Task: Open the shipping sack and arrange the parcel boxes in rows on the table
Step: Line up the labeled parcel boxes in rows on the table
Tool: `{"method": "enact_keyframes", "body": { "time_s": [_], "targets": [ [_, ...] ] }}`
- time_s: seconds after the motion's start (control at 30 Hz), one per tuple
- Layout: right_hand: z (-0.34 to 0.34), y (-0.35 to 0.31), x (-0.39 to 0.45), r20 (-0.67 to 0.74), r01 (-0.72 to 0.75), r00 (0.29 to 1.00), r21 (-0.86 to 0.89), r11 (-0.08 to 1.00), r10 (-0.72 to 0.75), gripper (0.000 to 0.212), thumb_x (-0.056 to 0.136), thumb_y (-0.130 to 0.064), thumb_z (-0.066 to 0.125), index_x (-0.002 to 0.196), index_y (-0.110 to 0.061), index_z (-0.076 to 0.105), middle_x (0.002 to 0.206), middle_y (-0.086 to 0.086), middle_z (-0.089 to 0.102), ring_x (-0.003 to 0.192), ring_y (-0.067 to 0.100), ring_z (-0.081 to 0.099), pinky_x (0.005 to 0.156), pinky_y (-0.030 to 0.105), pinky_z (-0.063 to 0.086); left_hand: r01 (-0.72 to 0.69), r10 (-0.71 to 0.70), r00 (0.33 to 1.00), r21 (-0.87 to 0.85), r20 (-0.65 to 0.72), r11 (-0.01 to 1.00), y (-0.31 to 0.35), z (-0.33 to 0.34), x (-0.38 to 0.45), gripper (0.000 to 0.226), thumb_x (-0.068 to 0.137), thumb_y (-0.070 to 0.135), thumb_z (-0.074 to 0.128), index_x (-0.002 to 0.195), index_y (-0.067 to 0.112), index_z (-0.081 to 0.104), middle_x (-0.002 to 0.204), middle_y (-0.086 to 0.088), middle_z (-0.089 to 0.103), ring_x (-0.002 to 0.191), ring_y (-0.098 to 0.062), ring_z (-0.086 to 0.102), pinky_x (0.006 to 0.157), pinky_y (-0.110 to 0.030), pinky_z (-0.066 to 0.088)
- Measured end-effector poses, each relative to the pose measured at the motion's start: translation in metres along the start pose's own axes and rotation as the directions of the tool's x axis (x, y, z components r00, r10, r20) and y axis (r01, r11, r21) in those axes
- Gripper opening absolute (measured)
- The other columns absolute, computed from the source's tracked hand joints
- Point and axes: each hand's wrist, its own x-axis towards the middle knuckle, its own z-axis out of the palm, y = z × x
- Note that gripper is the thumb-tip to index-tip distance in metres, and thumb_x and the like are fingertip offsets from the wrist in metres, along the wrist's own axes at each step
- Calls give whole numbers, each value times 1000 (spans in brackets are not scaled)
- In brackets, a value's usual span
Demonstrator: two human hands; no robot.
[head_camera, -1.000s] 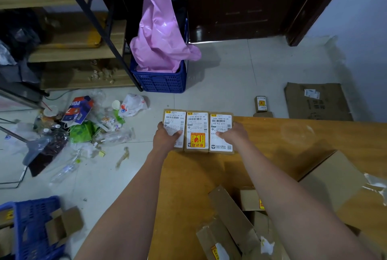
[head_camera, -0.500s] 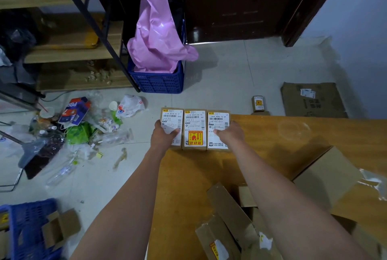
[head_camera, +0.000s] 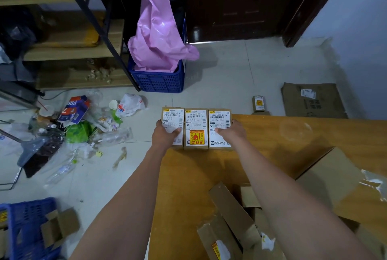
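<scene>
Both hands [head_camera: 198, 135] still gripping boxes [head_camera: 196, 129]

I see: pale tiled floor [head_camera: 230, 71]; dark wooden door [head_camera: 240, 2] at 12 o'clock; wooden shelving [head_camera: 69, 52] at 10; bluish wall [head_camera: 360, 29] at 2.

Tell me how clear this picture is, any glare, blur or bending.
Head view: wide-angle bending curves the shelf frame; light glares under the door; the three parcel boxes look sharp, labels partly legible; the table shows a faint sheen.
</scene>
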Motion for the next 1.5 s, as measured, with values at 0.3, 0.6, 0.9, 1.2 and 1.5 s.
{"method": "enact_keyframes", "body": {
  "time_s": [0.3, 0.6, 0.9, 1.2, 1.5],
  "targets": [
    [0, 0, -4, -13, 29, 999, -79, 996, -30, 44, 84, -31, 75, 123, -20, 58, 123, 0, 67, 103, 20, 68, 80, 36, 60, -1, 1, 1000, 39, -3, 999, 2, -1, -2, 66, 83, 35, 76, 135, 15, 40, 132, -8, 60, 109, -30, 65, 89, -48, 57],
    [-10, -9, -10, 67, -71, 995, -53, 996, 75, 97, 87, -33, 73, 156, -11, 9, 145, 9, 50, 129, 30, 53, 98, 39, 50, 6, -9, 999, 88, 30, 996, 10, -4, -7, 84, 81, 39, 76, 145, 14, 28, 138, -12, 52, 117, -33, 60, 92, -49, 55],
    [-51, -20, -34, -29, -24, 999, -194, 981, 19, 88, 94, -41, 62, 154, -1, 12, 146, 13, 47, 133, 31, 47, 98, 36, 45, -185, 215, 964, 188, -156, 965, 65, -1, -55, 39, 95, 13, 57, 133, 8, 54, 136, -17, 48, 105, -32, 62, 83, -25, 43],
    [-96, 5, -74, 61, -16, 997, -448, 894, 48, 66, 96, -41, 57, 145, -1, 38, 149, 13, 43, 134, 30, 45, 102, 32, 41, -184, 95, 946, 271, 311, 945, 87, 45, -118, 26, 96, 15, 50, 113, 6, 66, 116, -11, 65, 105, -28, 61, 91, -37, 51],
    [-98, 74, -91, 133, -70, 969, -668, 741, 210, 30, 90, -26, 58, 116, -10, 61, 110, 10, 59, 114, 28, 60, 88, 36, 49, -247, 22, 856, 372, 516, 895, 65, 98, -174, 23, 95, 16, 48, 107, 2, 62, 111, -13, 65, 91, -23, 56, 77, -32, 44]
  ]
}}
